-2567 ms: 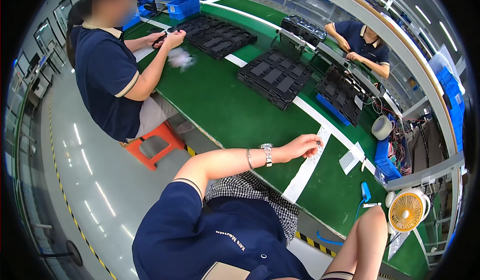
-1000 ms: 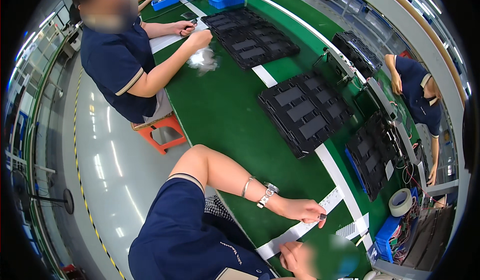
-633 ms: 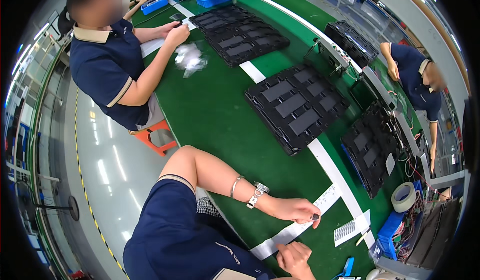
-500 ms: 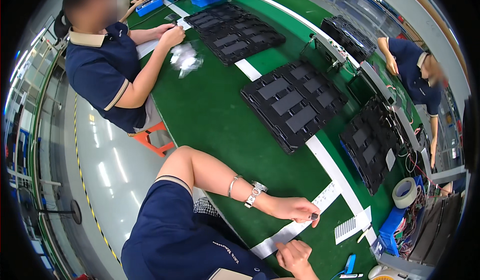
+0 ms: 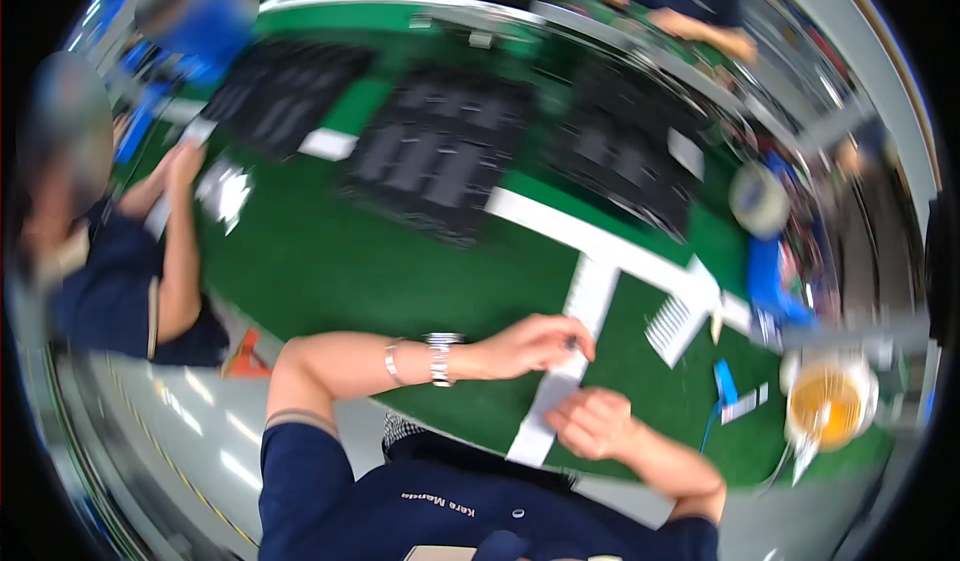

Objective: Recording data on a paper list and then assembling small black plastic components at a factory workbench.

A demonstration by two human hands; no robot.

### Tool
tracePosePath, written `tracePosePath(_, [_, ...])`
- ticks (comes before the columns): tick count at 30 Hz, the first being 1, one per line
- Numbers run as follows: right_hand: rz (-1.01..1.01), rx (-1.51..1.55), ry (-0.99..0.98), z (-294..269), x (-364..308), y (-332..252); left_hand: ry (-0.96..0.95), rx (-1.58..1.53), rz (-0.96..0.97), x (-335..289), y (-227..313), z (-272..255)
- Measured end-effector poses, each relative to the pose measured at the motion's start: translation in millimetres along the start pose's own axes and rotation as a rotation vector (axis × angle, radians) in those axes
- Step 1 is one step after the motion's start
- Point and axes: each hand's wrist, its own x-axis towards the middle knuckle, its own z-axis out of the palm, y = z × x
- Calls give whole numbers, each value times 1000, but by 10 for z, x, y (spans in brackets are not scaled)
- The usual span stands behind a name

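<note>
My left hand (image 5: pixel 525 349), with a watch and a bracelet on the wrist, pinches a small dark square piece (image 5: pixel 571 343) at its fingertips. It hovers beside a white strip (image 5: pixel 592 296) on the green table. Just nearer to me, my right hand (image 5: pixel 594 424) is curled closed over the lower end of that strip. Whether anything is inside its fingers is hidden. A white sheet with rows of small dark marks (image 5: pixel 680 316) lies to the right of both hands. The picture is smeared by motion, so fine detail is lost.
Black panel frames (image 5: pixel 425 156) lie across the table, another (image 5: pixel 630 151) stands farther right. A tape roll (image 5: pixel 760 201), a blue bin (image 5: pixel 775 281), a blue tool (image 5: pixel 725 383) and a round orange-topped device (image 5: pixel 828 401) are at right. Co-workers sit left (image 5: pixel 110 281) and far right (image 5: pixel 690 1).
The whole view has swung to the right, bringing the orange-topped device fully into sight. My left hand still pinches the dark piece; both hands stay close together over the strip.
</note>
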Motion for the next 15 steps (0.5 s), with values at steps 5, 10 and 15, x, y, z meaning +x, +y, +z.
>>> tracePosePath(5, [-117, -741, 203, -906, -29, 483, -29, 82, 21, -20, -72, -29])
tracePosePath(10, [625, -1266, 863, -1730, -883, 764, -30, 81, -15, 18, -99, -26])
tracePosePath(15, [890, -991, 1626, -2198, -2042, 793, -2, 64, -42, 18, -54, 25])
